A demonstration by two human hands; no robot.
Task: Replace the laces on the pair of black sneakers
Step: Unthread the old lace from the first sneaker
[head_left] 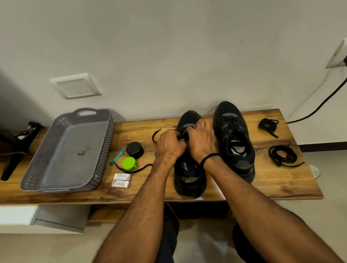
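Two black sneakers stand side by side on the wooden bench (198, 196), toes toward the wall. Over the left sneaker (188, 173), my left hand (169, 146) and my right hand (201, 139) meet at the eyelets, each pinching a black lace (183, 135). Loose ends of that lace trail left across the bench (138, 169). The right sneaker (235, 136) stands laced and untouched. Two coiled black laces lie at the bench's right end, one farther back (267, 123) and one nearer (281, 155).
A grey perforated tray (69, 153) sits on the left part of the bench. Between it and the shoes lie a black round tin (135, 150), a green cap (129, 164), a teal tool (117, 156) and two small white boxes (121, 180). A black cable (327, 98) runs from a wall socket.
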